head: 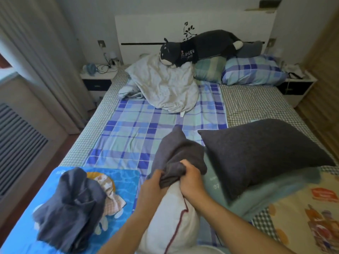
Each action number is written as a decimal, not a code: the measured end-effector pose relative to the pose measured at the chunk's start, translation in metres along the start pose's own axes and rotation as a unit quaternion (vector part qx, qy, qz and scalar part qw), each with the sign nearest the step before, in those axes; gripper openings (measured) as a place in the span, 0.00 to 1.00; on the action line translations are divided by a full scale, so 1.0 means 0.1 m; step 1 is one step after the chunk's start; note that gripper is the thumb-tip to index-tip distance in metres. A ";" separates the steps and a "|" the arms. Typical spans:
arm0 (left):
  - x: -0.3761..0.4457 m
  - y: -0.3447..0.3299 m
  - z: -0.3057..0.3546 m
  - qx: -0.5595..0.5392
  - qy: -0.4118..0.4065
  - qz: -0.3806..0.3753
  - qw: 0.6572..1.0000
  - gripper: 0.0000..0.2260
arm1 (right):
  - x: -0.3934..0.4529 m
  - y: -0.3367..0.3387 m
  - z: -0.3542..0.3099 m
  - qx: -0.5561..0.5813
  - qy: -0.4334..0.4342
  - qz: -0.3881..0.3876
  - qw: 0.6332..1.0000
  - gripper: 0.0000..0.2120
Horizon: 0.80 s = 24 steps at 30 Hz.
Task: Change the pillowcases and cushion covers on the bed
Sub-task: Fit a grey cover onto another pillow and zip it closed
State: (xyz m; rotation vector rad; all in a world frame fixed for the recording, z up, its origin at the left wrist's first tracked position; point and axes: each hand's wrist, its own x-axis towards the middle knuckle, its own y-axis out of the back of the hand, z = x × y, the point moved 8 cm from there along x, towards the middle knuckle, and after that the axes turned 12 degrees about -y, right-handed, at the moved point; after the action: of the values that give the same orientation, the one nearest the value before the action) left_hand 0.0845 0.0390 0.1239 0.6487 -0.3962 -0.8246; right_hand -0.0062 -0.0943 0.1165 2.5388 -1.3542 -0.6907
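Left hand (153, 183) and right hand (190, 178) each pinching bunched grey cover (178, 153), grip curled tight, cover sitting half over end of white cushion (172, 217) lying on bed (132, 129).

I hold a dark grey cushion cover (178, 153) bunched at its opening over the far end of a white cushion insert (172, 222) with dark red piping, which lies at the foot of the bed; most of the insert is bare. Just right of the insert a cushion already in dark grey (260, 153) sits tilted. Left of the insert a crumpled dark blue-grey cover (71, 208) lies heaped. Well beyond the insert, near the headboard, lie an uncovered creased whitish pillow (168, 85) and a blue plaid pillow (253, 70)
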 end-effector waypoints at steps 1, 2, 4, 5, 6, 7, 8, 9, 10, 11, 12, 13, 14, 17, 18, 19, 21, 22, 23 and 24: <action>-0.02 -0.11 0.07 0.016 0.009 -0.047 0.999 0.17 | 0.04 0.02 0.10 0.032 -0.042 0.003 0.999 0.10; 0.00 -0.19 0.08 0.047 0.018 -0.079 0.996 0.19 | 0.04 0.04 0.11 0.048 -0.058 0.003 0.997 0.10; 0.12 -0.21 0.03 0.141 0.022 -0.091 0.986 0.19 | 0.06 0.07 0.03 0.001 -0.019 0.005 1.000 0.10; 0.19 -0.15 0.04 0.187 0.016 -0.076 0.979 0.17 | 0.07 0.05 -0.04 -0.022 0.015 0.000 1.000 0.10; 0.24 -0.04 0.04 0.190 0.018 -0.029 0.981 0.14 | 0.05 0.01 -0.14 -0.038 0.058 -0.012 0.997 0.09; 0.29 0.14 0.05 0.136 0.041 0.057 0.988 0.11 | 0.00 -0.04 -0.25 -0.062 0.106 -0.027 0.992 0.08; 0.30 0.34 0.05 0.056 0.079 0.162 0.982 0.09 | -0.06 -0.12 -0.34 -0.088 0.148 -0.046 0.984 0.07; 0.27 0.48 0.07 -0.059 0.110 0.254 0.959 0.06 | -0.12 -0.20 -0.40 -0.120 0.184 -0.064 0.973 0.06; 0.26 0.55 0.09 -0.169 0.115 0.328 0.922 0.06 | -0.15 -0.25 -0.42 -0.148 0.207 -0.073 0.964 0.06; 0.26 0.60 0.15 -0.204 0.097 0.358 0.906 0.05 | -0.13 -0.24 -0.42 -0.169 0.210 -0.064 0.961 0.07; 0.28 0.61 0.27 -0.178 0.055 0.330 0.925 0.04 | -0.09 -0.17 -0.40 -0.178 0.197 -0.035 0.964 0.07; 0.27 0.53 0.34 -0.140 0.017 0.272 0.952 0.08 | -0.02 -0.04 -0.38 -0.165 0.175 0.010 0.971 0.07; 0.25 0.39 0.31 -0.093 -0.012 0.219 0.971 0.11 | 0.04 0.11 -0.36 -0.139 0.160 0.060 0.975 0.06; 0.18 0.09 0.18 -0.013 -0.007 0.093 0.996 0.12 | 0.18 0.37 -0.32 -0.098 0.120 0.144 0.977 0.07; 0.20 0.05 0.15 0.026 -0.006 0.068 0.997 0.12 | 0.20 0.40 -0.34 -0.101 0.120 0.165 0.974 0.07; 0.24 0.07 0.15 0.073 -0.009 0.058 0.996 0.12 | 0.19 0.40 -0.39 -0.103 0.135 0.183 0.968 0.07; 0.33 0.22 0.10 0.123 0.014 0.088 0.988 0.11 | 0.03 0.29 -0.52 -0.083 0.203 0.180 0.959 0.06; 0.36 0.36 0.01 0.101 0.049 0.139 0.984 0.12 | -0.09 0.18 -0.57 -0.071 0.238 0.156 0.956 0.07; 0.38 0.48 -0.10 0.055 0.085 0.186 0.977 0.13 | -0.22 0.05 -0.59 -0.065 0.259 0.119 0.956 0.10; 0.41 0.59 -0.11 0.008 0.091 0.233 0.968 0.14 | -0.31 -0.06 -0.57 -0.063 0.266 0.080 0.959 0.11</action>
State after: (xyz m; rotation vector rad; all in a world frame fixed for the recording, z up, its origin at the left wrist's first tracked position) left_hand 0.1486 0.0409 0.1581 0.6087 -0.3688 -0.3110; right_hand 0.0105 -0.0683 0.1737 2.2472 -1.2493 -0.0469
